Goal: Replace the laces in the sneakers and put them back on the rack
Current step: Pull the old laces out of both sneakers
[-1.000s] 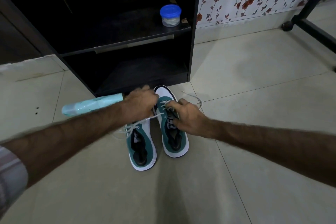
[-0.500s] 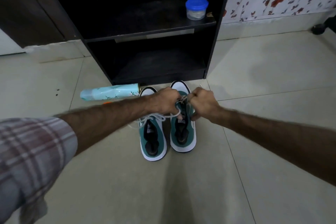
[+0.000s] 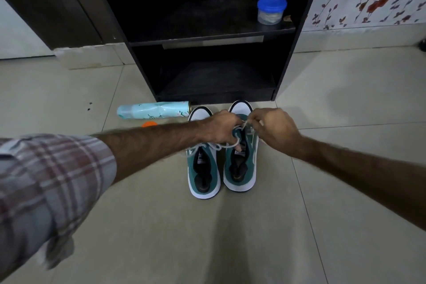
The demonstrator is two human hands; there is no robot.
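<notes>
Both hands, left (image 3: 219,128) and right (image 3: 274,129), pinching white lace (image 3: 227,145) over right sneaker (image 3: 241,152); left sneaker (image 3: 202,168) beside it, near rack (image 3: 285,53).

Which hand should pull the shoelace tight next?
Probably the right hand: its fingers already pinch the white shoelace above the right green-and-white sneaker. The left hand grips the lace lower down, steadying it.

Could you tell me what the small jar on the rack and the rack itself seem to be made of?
The jar looks like clear plastic with an opaque blue plastic lid: the body is see-through and slightly cloudy. The rack appears to be dark laminated board, probably particleboard: flat matte black panels with square edges, though the core is not visible.
</notes>
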